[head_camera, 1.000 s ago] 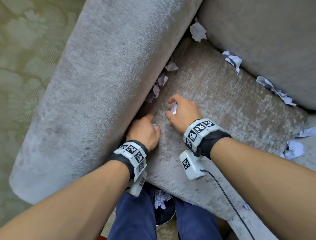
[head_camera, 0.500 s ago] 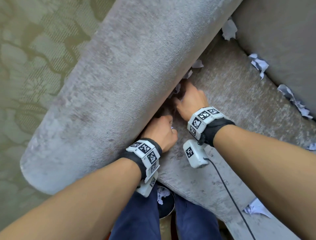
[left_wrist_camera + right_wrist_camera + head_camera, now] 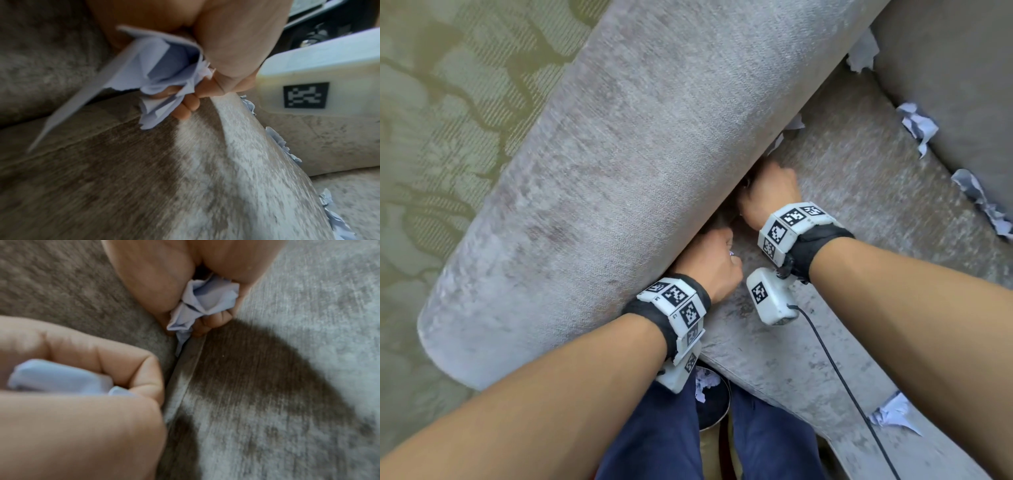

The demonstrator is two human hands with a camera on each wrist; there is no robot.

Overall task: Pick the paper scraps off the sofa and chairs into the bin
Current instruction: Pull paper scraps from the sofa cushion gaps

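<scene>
Paper scraps [image 3: 156, 68] are bunched in your left hand [image 3: 710, 260], fingers curled tight around them, at the seam beside the sofa armrest [image 3: 619, 171]. Your right hand [image 3: 768, 195] likewise clutches a crumpled scrap [image 3: 207, 303] against the seat cushion [image 3: 859, 192].

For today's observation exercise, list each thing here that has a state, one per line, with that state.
Left hand: grips crumpled paper scraps.
Right hand: grips a crumpled scrap at the armrest seam.
Bin: open, holds scraps.
Scraps along the backrest: lying loose.
</scene>
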